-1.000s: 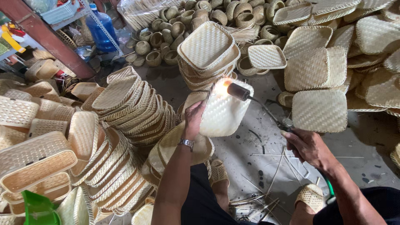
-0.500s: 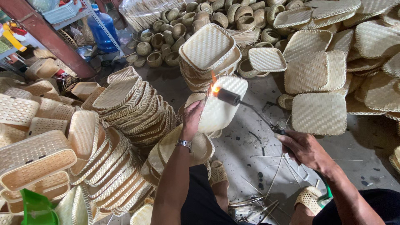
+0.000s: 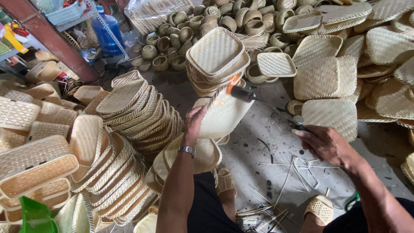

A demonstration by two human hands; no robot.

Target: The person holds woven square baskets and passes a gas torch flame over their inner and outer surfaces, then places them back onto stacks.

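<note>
Head view, single entry.

Item 1: left hand (image 3: pixel 194 125), grip closed on the near edge of a pale woven tray (image 3: pixel 222 116), held up tilted above the floor, in front of the knees. A wristwatch (image 3: pixel 186 149) sits on that wrist.

Item 2: right hand (image 3: pixel 325 144), grip closed round the handle of a gas torch (image 3: pixel 241 93); the thin lance runs from the hand up-left to the dark nozzle. A small orange flame (image 3: pixel 232 80) shows at the nozzle, at the tray's upper edge.

Item 3: stack of square woven trays (image 3: pixel 215 58), just behind the held tray. Leaning rows of oblong baskets (image 3: pixel 133 112) to the left; flat woven lids (image 3: pixel 327 82) to the right; small round woven cups (image 3: pixel 172 43) further back. Blue water bottle (image 3: pixel 105 32) by the shelving.

Item 4: concrete floor (image 3: pixel 267 151), with loose bamboo splints (image 3: pixel 284 177); two sandalled feet below.

Risk note, as judgement: the flame lies close to the rear stack and to the left fingers. Lingering on one spot would likely scorch the weave; a slip of the lance could singe the fingers or light the neighbouring dry wares.
</note>
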